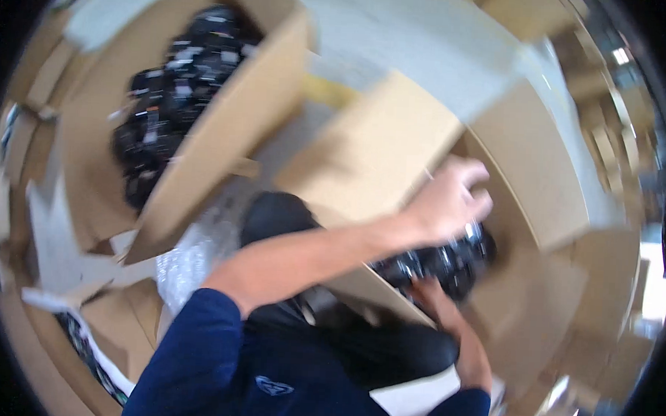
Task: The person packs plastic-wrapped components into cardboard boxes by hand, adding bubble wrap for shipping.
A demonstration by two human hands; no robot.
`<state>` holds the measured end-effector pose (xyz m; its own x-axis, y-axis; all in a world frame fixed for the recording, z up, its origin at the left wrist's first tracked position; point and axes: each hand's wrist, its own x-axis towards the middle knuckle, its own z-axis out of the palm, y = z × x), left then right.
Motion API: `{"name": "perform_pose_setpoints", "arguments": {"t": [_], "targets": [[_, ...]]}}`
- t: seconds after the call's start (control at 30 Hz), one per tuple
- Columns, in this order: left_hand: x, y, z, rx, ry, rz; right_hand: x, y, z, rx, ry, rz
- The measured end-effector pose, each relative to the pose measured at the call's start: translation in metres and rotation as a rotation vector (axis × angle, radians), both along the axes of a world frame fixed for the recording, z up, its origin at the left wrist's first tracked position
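The picture is blurred by motion. My left hand reaches across from the lower left into an open cardboard box on the right, its fingers curled just above a heap of small black items on the box's floor. My right hand comes up from the lower right and touches the near side of the same heap, with its fingertips hidden among the items. Whether either hand grips an item cannot be made out. Both arms wear dark blue sleeves. The box's near flap stands up beside my left forearm.
A second open cardboard box at the upper left holds several black packets with white labels. Bubble wrap lies between the boxes, by my dark trouser leg. White paper scraps and more cardboard lie on the left.
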<state>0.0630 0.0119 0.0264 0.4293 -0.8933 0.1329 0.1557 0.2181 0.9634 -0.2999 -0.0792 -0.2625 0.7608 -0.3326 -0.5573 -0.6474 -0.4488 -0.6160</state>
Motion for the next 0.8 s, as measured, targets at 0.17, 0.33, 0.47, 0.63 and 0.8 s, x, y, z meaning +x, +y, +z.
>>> {"name": "perform_pose_setpoints", "arguments": {"t": [0.17,0.33,0.47,0.63,0.8], "targets": [[0.011,0.018,-0.010,0.070,-0.239,0.063,0.047,0.034,0.056,0.243,0.301,-0.602],[0.150,0.084,0.051,-0.027,-0.568,0.005,0.029,0.015,0.091,0.069,0.087,-0.570],[0.316,0.156,0.026,0.183,-0.587,0.284,-0.089,-0.028,0.050,-0.254,0.111,-0.427],[0.437,0.317,-0.143,0.847,-1.257,0.240,-0.055,0.000,0.081,-0.154,0.205,-0.430],[0.413,0.302,-0.211,0.946,-1.703,0.224,-0.076,0.013,0.083,-0.325,0.210,-0.386]]}}
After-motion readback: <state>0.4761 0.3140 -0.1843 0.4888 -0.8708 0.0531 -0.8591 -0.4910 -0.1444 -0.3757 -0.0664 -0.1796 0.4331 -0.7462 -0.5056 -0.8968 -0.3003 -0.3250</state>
